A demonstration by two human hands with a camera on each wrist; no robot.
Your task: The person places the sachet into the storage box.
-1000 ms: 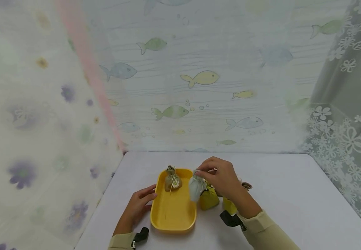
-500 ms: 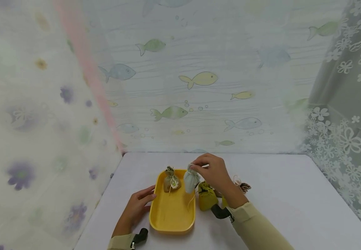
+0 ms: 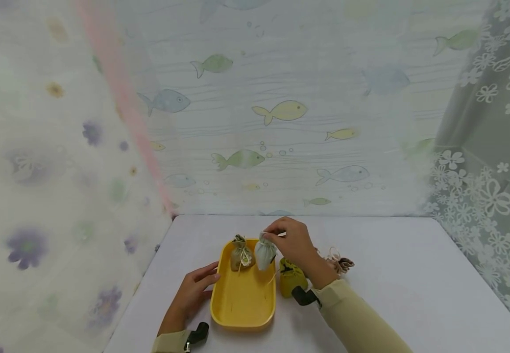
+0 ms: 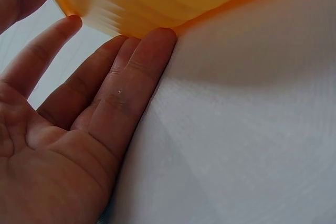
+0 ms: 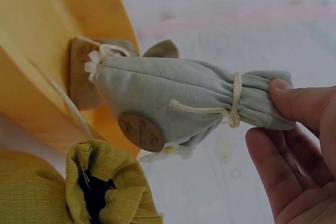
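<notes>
My right hand (image 3: 292, 240) pinches the gathered top of a pale grey-green drawstring pouch (image 3: 264, 254) and holds it over the tray's far right part. In the right wrist view the pouch (image 5: 168, 95) shows a cream cord, a small flower and a round brown tag (image 5: 140, 131) with writing. A brown drawstring pouch (image 3: 240, 258) sits in the far left corner of the yellow tray (image 3: 242, 321). My left hand (image 3: 195, 289) rests against the tray's left side, and in the left wrist view its straight fingers (image 4: 152, 51) touch the tray's outer wall.
Right of the tray stands a yellow-green pouch (image 3: 292, 282) with a dark opening. Behind my right wrist a brown gathered pouch top (image 3: 344, 264) with cord shows, mostly hidden. The white table (image 3: 404, 294) meets a fish-print curtain (image 3: 281, 162) at the back.
My right hand has carried the grey-green pouch leftward, from the tray's right edge to over its far right part. The left hand stays against the tray.
</notes>
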